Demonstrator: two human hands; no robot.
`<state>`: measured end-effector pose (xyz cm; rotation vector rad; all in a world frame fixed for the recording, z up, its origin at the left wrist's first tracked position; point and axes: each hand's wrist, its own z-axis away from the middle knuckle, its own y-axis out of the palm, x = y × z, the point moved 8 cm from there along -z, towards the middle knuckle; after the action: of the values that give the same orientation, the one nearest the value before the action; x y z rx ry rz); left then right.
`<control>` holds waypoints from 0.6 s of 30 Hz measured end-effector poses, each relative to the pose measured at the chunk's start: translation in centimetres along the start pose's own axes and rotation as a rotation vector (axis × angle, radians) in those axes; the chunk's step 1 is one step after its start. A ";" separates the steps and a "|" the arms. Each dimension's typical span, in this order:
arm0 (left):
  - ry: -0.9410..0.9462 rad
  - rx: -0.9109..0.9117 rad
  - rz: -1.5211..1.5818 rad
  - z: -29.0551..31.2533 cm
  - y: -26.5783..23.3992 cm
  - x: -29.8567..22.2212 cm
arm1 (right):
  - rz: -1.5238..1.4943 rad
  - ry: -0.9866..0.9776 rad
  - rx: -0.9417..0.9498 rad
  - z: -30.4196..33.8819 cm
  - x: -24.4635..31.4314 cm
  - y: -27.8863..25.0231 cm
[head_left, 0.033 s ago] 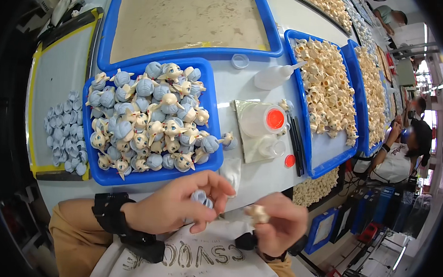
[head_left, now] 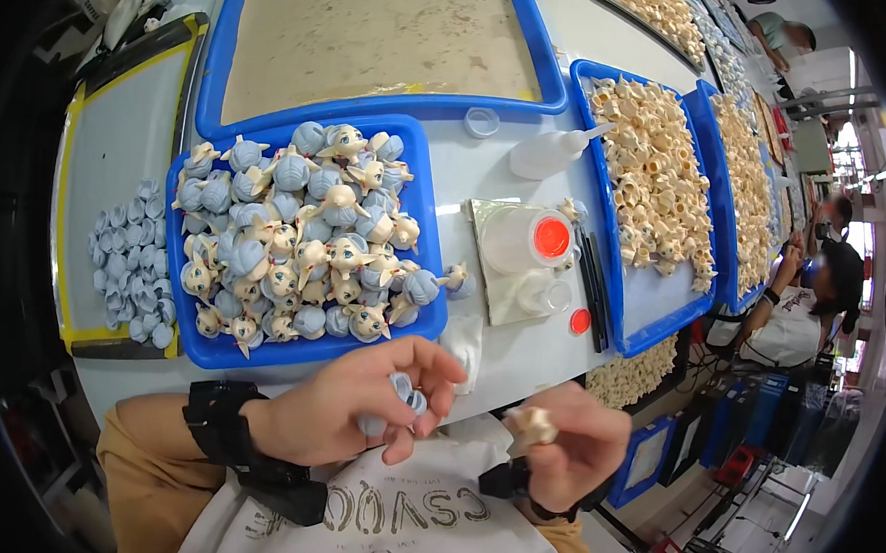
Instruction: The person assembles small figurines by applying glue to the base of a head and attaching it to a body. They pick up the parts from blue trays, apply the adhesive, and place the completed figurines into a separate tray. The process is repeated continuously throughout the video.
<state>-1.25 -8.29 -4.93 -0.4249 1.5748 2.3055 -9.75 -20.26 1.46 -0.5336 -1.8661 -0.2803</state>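
Observation:
Curled around small blue-grey cup-shaped hair pieces (head_left: pixel 404 392) is my left hand (head_left: pixel 341 403), low in front of the blue tray's near edge. To its right, my right hand (head_left: pixel 575 439) pinches a cream-coloured doll head piece (head_left: pixel 532 427), slightly blurred. The two hands are apart. Just beyond my left hand, assembled doll heads (head_left: pixel 282 253) with painted eyes, pointed ears and blue-grey hair fill a blue tray (head_left: pixel 433 226). Loose blue-grey hair pieces (head_left: pixel 131 260) lie in a heap on a yellow-taped board (head_left: pixel 119 149) at the left.
A larger blue tray (head_left: pixel 552 77) lies behind. Right of centre are a white squeeze bottle (head_left: pixel 544 157), a red-topped tub (head_left: pixel 515 238), a small clear jar (head_left: pixel 542 297) and dark sticks (head_left: pixel 590 289). Blue trays (head_left: pixel 661 328) of cream pieces stand farther right; a person (head_left: pixel 797 315) sits beyond.
My right hand has shifted slightly right with the cream head piece. In my left hand the fingers have moved a little, and more of the blue-grey hair pieces shows.

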 end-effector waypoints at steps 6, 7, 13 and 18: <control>-0.215 -0.051 0.158 0.0 0.7 0.4 | -0.091 0.160 -0.104 1.0 -1.2 -2.0; -0.220 0.021 0.131 0.0 0.6 0.6 | -0.119 0.181 -0.105 1.2 -1.5 -2.0; -0.168 0.039 -0.022 0.1 0.7 0.4 | -0.274 0.311 -0.118 1.7 -2.5 -2.6; -0.124 0.115 -0.073 0.0 0.5 0.5 | -0.396 0.318 -0.158 1.6 -3.1 -2.5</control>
<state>-1.93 -8.41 -4.76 -0.3001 1.5944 2.1321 -11.45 -22.40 -1.81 -0.2026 -1.6332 -0.7370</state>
